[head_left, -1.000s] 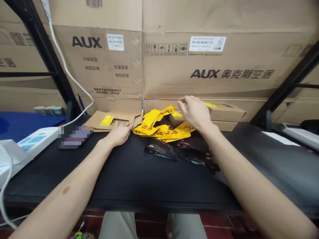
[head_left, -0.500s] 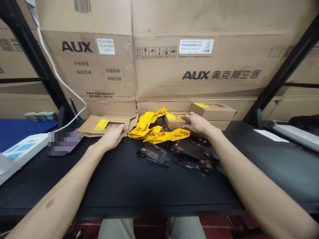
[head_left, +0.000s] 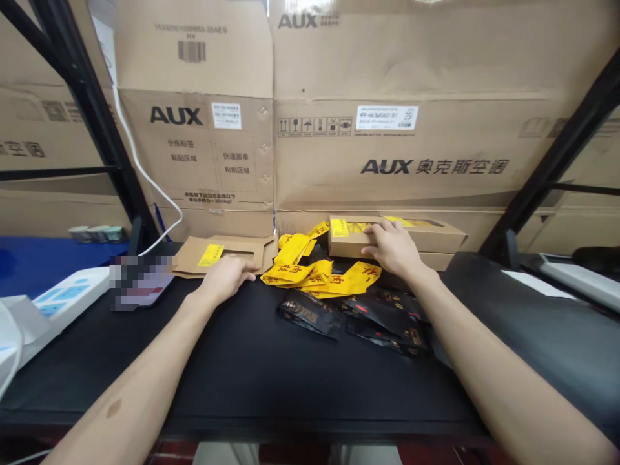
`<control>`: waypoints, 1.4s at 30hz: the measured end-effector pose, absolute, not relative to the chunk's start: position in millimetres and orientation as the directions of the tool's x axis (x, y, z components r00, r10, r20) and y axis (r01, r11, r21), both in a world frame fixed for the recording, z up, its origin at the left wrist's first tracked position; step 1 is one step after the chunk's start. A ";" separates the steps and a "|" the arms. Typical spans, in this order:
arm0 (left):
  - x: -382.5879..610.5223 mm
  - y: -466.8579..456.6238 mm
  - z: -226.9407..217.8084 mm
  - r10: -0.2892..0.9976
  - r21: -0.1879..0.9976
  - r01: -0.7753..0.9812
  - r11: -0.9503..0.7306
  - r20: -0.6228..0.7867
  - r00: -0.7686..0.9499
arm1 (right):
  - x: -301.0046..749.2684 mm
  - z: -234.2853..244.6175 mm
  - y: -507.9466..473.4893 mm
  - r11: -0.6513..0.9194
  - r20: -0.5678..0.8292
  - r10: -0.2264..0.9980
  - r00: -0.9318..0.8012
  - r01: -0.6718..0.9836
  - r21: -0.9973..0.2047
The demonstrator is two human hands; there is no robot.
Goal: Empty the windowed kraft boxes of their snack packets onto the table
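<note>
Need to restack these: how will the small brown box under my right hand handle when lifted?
Probably stiff: the small brown box keeps straight edges under the right hand. Likely light, since one hand alone holds it. Flat sides, so it should not roll.

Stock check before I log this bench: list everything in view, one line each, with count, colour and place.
large AUX cartons: several, brown, stacked behind the table
table: one, black, foreground
flat carton: one, brown with yellow label, left rear of table
small boxes: at least three, brown, yellow labels, right rear
yellow sachets: a pile, centre rear
black sachets: several, in front of the yellow ones
power strip: one, white, far left
cable: one, white, hanging at left
shelf posts: two, black, either side
left hand: flat on the flat carton's edge
right hand: gripping the front small box
</note>
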State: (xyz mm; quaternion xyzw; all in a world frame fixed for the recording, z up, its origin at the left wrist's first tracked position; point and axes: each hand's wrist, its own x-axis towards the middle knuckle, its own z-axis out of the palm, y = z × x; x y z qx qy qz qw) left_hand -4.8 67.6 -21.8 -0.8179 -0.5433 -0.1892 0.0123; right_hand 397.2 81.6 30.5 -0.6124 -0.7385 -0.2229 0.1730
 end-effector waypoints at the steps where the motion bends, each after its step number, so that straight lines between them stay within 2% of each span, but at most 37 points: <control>1: -4.7 67.6 -22.1 0.884 0.186 0.892 -0.411 0.320 0.341 | 394.9 32.7 79.7 0.138 0.544 0.820 -0.178 0.984 0.114; 9: -5.7 67.0 -24.5 0.885 0.179 0.901 -0.394 0.339 0.320 | 386.5 40.2 72.0 0.070 0.658 0.746 -0.098 0.995 0.069; 17: -6.1 66.3 -21.7 0.873 0.172 0.909 -0.379 0.392 0.290 | 393.5 47.9 64.0 0.099 0.752 0.642 -0.148 0.989 0.110; 21: -4.8 64.2 -17.8 0.852 0.187 0.897 -0.399 0.437 0.288 | 397.1 53.5 59.6 0.071 0.796 0.596 -0.107 0.994 0.081; 26: 0.2 58.0 -11.1 0.824 0.245 0.875 -0.418 0.507 0.251 | 400.6 57.3 56.4 0.049 0.862 0.506 -0.030 0.999 0.006; 32: 8.7 51.6 -3.2 0.784 0.394 0.803 -0.447 0.604 0.140 | 375.4 56.5 49.8 0.153 0.879 0.470 -0.074 0.988 0.001; 35: 19.7 47.5 1.3 0.767 0.519 0.718 -0.464 0.641 0.033 | 349.5 50.2 43.7 0.249 0.868 0.473 -0.150 0.968 0.031; 38: 35.4 39.7 7.6 0.785 0.674 0.558 -0.483 0.616 -0.065 | 321.6 39.7 36.8 0.343 0.819 0.492 -0.295 0.931 0.129; 39: 40.4 36.3 10.0 0.809 0.740 0.465 -0.486 0.582 -0.080 | 313.4 36.0 34.6 0.378 0.800 0.485 -0.354 0.909 0.173; 40: 44.5 32.9 12.3 0.866 0.854 0.237 -0.464 0.493 -0.085 | 306.3 32.6 32.3 0.414 0.781 0.469 -0.412 0.884 0.218; 42: 49.8 27.0 16.2 0.929 0.928 -0.034 -0.370 0.369 -0.030 | 295.9 27.5 28.3 0.471 0.748 0.432 -0.504 0.833 0.290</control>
